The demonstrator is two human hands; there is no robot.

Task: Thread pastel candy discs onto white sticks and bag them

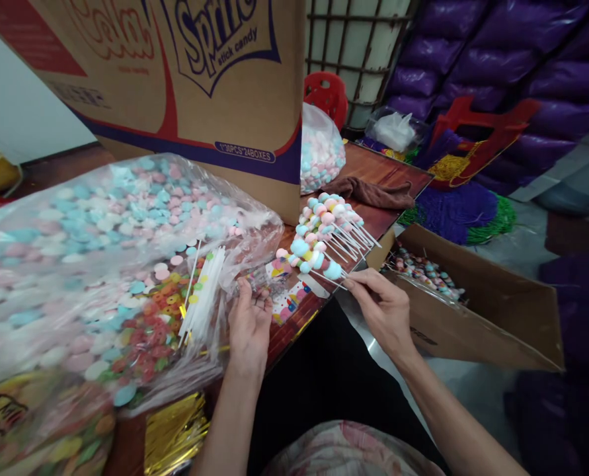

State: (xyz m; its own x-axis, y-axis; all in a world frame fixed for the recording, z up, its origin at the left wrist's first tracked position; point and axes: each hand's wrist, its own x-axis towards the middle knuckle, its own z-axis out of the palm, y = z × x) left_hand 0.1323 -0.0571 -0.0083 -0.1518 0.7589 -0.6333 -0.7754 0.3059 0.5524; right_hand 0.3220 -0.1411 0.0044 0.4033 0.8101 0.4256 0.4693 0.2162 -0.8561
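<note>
My right hand [384, 309] pinches the white stick of a marshmallow skewer [332, 269] at the table edge. Its pale blue, yellow and pink pieces point toward the pile of finished marshmallow skewers [326, 221], whose sticks face right. My left hand [250, 320] is turned partly palm up, fingers curled at a clear plastic bag [267, 281]. Beside it lie more bags printed with coloured dots [290, 305]. Left of that hand, a bundle of white sticks [203, 291] rests on ring-shaped gummies [162, 311] and loose marshmallows.
A large clear bag of marshmallows [140, 198] covers the table's left. Behind it stands a tall cardboard carton [235, 125]. Gold foil ties [172, 436] lie at the front. To the right, an open cardboard box [502, 330] holds wrapped skewers. A brown cloth [376, 192] lies at the back.
</note>
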